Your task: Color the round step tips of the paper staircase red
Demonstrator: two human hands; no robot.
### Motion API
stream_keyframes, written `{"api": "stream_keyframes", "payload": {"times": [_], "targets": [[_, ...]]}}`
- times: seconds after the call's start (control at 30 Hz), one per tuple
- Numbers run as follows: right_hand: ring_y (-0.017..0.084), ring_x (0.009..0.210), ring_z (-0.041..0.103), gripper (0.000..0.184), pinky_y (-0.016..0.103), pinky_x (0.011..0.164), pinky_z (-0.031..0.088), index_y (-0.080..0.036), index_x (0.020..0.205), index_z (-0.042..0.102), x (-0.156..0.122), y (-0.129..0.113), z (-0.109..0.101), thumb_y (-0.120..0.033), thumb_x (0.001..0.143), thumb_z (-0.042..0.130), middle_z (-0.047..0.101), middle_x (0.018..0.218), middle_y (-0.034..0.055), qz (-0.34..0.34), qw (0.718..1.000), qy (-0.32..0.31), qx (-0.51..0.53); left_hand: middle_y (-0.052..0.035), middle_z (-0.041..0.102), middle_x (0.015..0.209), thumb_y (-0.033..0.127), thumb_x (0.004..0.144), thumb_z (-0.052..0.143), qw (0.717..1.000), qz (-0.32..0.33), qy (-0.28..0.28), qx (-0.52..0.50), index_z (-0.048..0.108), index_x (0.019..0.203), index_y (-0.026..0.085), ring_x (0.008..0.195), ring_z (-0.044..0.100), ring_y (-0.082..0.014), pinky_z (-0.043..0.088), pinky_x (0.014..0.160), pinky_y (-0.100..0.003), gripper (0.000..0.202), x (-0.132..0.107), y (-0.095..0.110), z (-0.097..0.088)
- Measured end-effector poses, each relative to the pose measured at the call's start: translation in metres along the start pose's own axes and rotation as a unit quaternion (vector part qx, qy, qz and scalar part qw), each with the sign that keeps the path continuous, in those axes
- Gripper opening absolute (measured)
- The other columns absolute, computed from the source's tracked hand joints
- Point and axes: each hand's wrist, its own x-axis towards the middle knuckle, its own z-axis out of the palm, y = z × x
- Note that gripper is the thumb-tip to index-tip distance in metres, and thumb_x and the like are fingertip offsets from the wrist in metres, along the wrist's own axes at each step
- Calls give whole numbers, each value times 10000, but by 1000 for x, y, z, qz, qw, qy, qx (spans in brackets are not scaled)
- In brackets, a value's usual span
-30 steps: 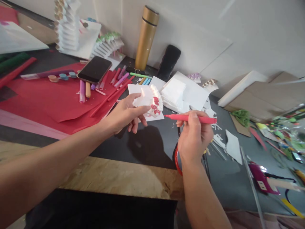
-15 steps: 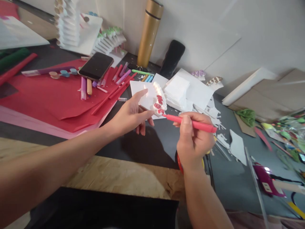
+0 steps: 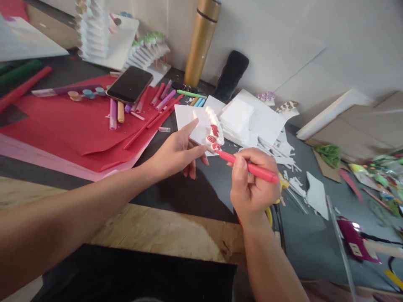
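Observation:
My right hand is closed around a red felt-tip marker. The marker's tip touches or nearly touches the lowest of several small white rounded pieces set in a row on a white card. A few pieces at the near end bear red colouring. My left hand grips the card's near left edge, thumb beside the lowest piece and index finger over the card; its other fingers are partly hidden beneath.
Red paper sheets lie on the left, with several markers and a phone on them. A gold flask and a dark case stand at the wall. White paper stacks and scraps lie right of the card; a purple power strip is farther right.
The marker's back end has swung down a little, and my right hand has shifted slightly left. My left hand still grips the card; the whole view has shifted slightly.

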Motion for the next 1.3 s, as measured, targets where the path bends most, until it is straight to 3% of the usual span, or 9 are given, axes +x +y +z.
{"api": "stream_keyframes", "payload": {"times": [0.53,1.3], "targets": [[143,796,666,202,342,755,533,-253,1023,589,-1,1,1,-130,863,583,679,887,-8,-8,1000,3,0,-54,741,829,351,881,641,1000,13,-4,3,41,1590,214,428,633,-145,465,383,-222,939,1,-2,-1],[110,744,669,91,270,697,537,-208,937,597,1,0,2,-144,872,591,683,812,-21,-27,998,31,-57,-59,739,808,344,878,669,1000,6,13,0,122,1577,243,412,631,-158,461,358,-225,893,4,-4,0]]}}
